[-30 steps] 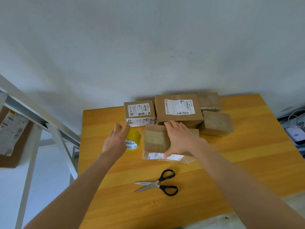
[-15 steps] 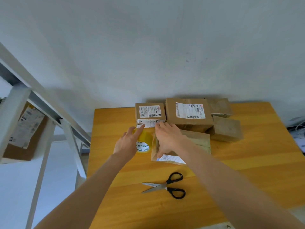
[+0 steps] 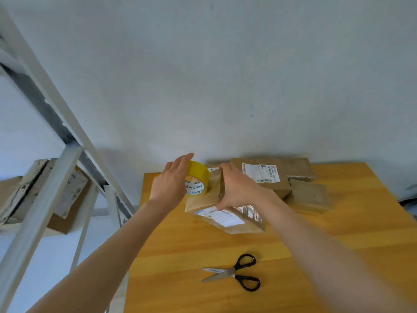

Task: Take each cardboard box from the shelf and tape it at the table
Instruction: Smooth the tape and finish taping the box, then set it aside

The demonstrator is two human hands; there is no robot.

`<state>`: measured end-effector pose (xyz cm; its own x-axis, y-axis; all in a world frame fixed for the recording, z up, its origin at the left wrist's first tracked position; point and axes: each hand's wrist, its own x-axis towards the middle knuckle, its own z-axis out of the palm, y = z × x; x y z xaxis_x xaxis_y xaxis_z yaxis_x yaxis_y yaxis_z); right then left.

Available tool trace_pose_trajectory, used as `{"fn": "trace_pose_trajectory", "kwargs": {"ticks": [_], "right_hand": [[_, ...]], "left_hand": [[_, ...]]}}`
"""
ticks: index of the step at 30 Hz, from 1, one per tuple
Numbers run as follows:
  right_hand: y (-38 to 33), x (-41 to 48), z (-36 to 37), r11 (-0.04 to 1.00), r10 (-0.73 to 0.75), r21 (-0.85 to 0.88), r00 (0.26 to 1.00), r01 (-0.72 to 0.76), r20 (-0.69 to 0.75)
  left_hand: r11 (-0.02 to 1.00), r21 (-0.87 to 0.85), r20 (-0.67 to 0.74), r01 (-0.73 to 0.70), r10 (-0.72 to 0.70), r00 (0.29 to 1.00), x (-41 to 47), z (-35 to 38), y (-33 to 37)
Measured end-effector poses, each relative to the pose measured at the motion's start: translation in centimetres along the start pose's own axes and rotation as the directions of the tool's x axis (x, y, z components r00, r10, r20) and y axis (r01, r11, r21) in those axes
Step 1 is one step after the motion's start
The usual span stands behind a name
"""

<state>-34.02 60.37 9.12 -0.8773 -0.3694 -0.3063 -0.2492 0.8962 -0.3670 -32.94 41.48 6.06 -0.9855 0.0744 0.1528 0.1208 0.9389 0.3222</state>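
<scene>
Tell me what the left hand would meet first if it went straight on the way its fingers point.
Probably the small labelled box behind the tape roll that the left hand grips; only a sliver shows, so it may pass above to the wall.

Boxes (image 3: 284,186) crowd the table's (image 3: 361,211) back; scissors (image 3: 234,272) nearer.
</scene>
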Motion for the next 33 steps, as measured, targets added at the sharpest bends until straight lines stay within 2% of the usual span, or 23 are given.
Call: {"fn": "trace_pose_trajectory", "kwargs": {"ticks": [6, 11, 18, 25, 30, 33], "right_hand": [[0.8, -0.8, 0.5, 0.946, -0.016, 0.321, 0.997, 0.041, -0.080], [2.7, -1.7, 2.1, 0.871, 0.038, 0.490, 0.999, -0.020, -0.028], [5.4, -2.9, 2.5, 0.915, -0.004, 0.404, 0.999, -0.012, 0.038], [7.8, -3.8, 3.3, 0.940, -0.026, 0.339, 0.998, 0.044, -0.056], [9.0, -4.2, 4.3, 0.936, -0.020, 0.349, 0.996, 0.049, -0.085], [9.5, -4.5, 4.6, 0.932, -0.019, 0.358, 0.994, 0.056, -0.107]], "left_hand": [[0.976, -0.213, -0.131, 0.037, -0.066, 0.989, 0.3, -1.6, -0.2], [0.949, -0.317, -0.115, 0.003, -0.042, 0.993, -0.3, -1.0, 1.1], [0.913, -0.408, -0.025, -0.025, 0.017, 1.000, -0.9, -0.3, 4.0], [0.903, -0.424, 0.023, -0.066, 0.083, 0.996, -1.9, 1.8, 7.5], [0.817, -0.568, 0.054, 0.098, -0.082, 0.995, -2.8, 4.0, 9.4], [0.797, -0.587, 0.050, 0.139, -0.136, 0.990, -3.3, 4.9, 10.3]]}}
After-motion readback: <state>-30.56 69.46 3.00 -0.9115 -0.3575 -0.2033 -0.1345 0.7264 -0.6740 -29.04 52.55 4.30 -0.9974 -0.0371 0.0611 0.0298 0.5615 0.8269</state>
